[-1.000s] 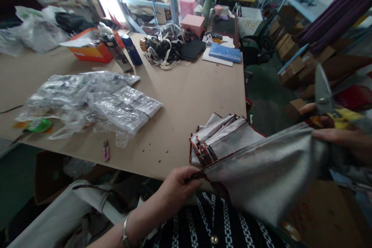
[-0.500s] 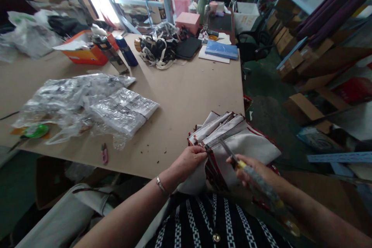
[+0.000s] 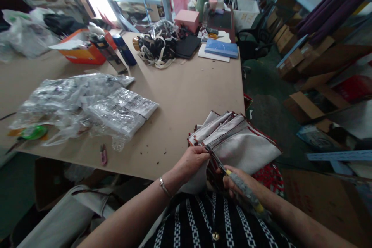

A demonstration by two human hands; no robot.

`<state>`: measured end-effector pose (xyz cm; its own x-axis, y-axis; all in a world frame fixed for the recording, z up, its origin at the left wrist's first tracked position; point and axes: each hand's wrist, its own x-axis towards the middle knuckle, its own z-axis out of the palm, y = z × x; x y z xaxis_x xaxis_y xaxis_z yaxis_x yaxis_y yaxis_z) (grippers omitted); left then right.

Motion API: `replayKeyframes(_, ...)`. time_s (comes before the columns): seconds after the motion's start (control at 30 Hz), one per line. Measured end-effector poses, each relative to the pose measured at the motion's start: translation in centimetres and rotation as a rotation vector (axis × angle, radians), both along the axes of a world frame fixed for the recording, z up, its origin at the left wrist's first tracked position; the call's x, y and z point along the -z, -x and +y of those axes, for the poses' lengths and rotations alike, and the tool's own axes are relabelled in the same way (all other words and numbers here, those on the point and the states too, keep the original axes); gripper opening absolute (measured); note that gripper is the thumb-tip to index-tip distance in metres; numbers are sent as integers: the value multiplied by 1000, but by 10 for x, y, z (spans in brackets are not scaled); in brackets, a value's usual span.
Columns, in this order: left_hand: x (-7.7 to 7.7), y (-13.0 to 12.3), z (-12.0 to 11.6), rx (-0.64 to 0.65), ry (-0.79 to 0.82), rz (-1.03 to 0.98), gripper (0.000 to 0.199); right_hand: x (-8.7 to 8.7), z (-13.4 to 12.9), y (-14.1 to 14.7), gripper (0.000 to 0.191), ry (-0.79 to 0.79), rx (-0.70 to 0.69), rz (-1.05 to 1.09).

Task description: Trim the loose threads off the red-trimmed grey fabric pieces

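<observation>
A stack of pale fabric pieces with dark red edging (image 3: 244, 143) lies at the table's front right corner and hangs over its edge. My left hand (image 3: 195, 159) pinches the fabric's near edge between thumb and fingers. In my right hand (image 3: 236, 180) is a tool (image 3: 245, 190) with a grey-wrapped, yellow-banded handle. Its thin metal end points up and left and reaches the fabric edge right beside my left fingertips. The exact shape of the metal end is hard to make out.
Clear plastic packages (image 3: 124, 110) cover the left of the table (image 3: 186, 89). Pink snips (image 3: 103, 155) lie near the front edge. Farther back are a blue bottle (image 3: 124, 49), an orange box (image 3: 84, 52) and a blue folder (image 3: 221, 48). Cardboard boxes (image 3: 305, 106) stand at the right.
My right hand has moved left and slightly down, bringing the tool's metal end to the fabric edge by my left fingers. My left hand has shifted slightly right, still pinching the fabric.
</observation>
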<state>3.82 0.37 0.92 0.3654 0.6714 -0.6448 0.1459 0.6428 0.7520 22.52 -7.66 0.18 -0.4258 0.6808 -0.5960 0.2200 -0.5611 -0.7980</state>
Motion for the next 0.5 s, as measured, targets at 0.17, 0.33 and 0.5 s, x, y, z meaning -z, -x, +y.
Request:
replayKeyframes(0.17,3,0,0,-14,-16,5,11,11,9,5,60,-169,-7,-34)
replayKeyframes(0.33,8,1,-2,-18,-9,-18,10,18,12,6,59,-193,-12,-98)
replayKeyframes(0.5,10,0,-4,-37,-4,-17,11,18,11,14,53,-193,52,-119)
